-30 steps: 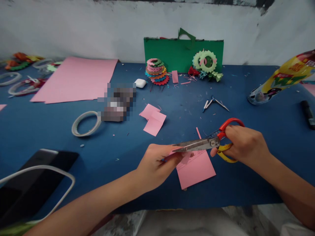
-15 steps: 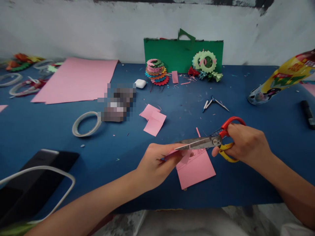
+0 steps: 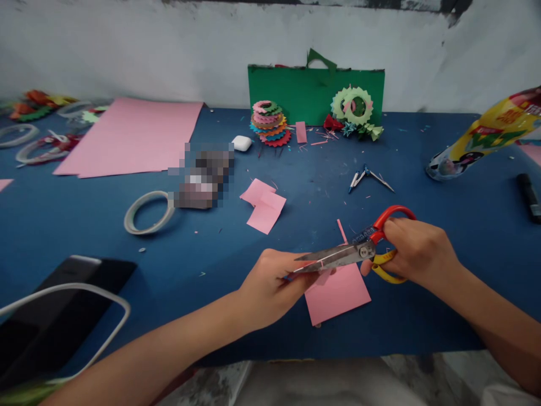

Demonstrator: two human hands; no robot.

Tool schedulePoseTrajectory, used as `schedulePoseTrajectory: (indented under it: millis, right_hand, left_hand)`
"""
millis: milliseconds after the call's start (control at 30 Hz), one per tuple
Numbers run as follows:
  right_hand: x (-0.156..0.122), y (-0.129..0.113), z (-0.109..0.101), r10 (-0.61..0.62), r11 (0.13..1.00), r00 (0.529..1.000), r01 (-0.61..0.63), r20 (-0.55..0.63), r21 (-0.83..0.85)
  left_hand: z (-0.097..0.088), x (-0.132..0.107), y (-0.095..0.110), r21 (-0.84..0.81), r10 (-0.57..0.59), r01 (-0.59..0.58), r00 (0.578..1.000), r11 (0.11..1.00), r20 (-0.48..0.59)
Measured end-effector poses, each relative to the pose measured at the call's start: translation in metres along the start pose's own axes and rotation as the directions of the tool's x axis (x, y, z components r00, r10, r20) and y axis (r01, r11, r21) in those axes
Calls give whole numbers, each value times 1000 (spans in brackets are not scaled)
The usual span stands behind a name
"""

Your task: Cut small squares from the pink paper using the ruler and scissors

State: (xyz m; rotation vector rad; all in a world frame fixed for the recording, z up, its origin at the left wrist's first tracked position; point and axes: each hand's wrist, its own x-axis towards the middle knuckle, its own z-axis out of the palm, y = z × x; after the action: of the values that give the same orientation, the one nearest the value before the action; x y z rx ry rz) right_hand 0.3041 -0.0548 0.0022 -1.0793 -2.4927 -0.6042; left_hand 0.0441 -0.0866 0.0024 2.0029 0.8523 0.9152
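Observation:
My right hand (image 3: 416,251) grips red and yellow handled scissors (image 3: 355,251), with the blades pointing left and nearly closed. My left hand (image 3: 273,285) pinches a small pink paper piece (image 3: 323,275) at the blade tips. Just below lies a pink paper square (image 3: 340,293) on the blue table (image 3: 84,225). A thin pink strip (image 3: 340,228) lies just behind the scissors.
Two small pink squares (image 3: 264,206) lie mid-table, a tape ring (image 3: 146,212) to their left, a compass (image 3: 367,176) behind. A large pink sheet (image 3: 131,135), green card (image 3: 315,93), stacked paper rings (image 3: 270,123), a foil packet (image 3: 486,138), a marker (image 3: 528,194) and a black device with white cable (image 3: 54,310) surround.
The scissors tilted so the handles rose slightly and the blades closed further on the pink piece. My left hand shifted a little down and right.

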Motion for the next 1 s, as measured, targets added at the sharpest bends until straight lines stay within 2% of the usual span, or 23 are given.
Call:
schedulePoseTrajectory:
  millis: [400, 500, 700, 900, 1000]
  right_hand:
    - [-2, 2, 1, -9, 998, 999, 7, -43, -56]
    - [-3, 4, 4, 30, 999, 999, -31, -37, -24]
    - [-5, 7, 11, 161, 984, 987, -161, 17, 76]
    - [-9, 6, 19, 215, 971, 969, -225, 119, 83]
    - [-11, 8, 26, 257, 960, 948, -273, 186, 63]
  left_hand:
    - [2, -1, 0, -17, -42, 41, 999, 999, -8]
    - [3, -1, -2, -34, -70, 69, 997, 997, -18]
    - [2, 0, -3, -92, -198, 197, 980, 976, -8]
    - [1, 5, -2, -178, -346, 363, 931, 915, 120]
    - [0, 7, -5, -180, -398, 418, 907, 891, 135]
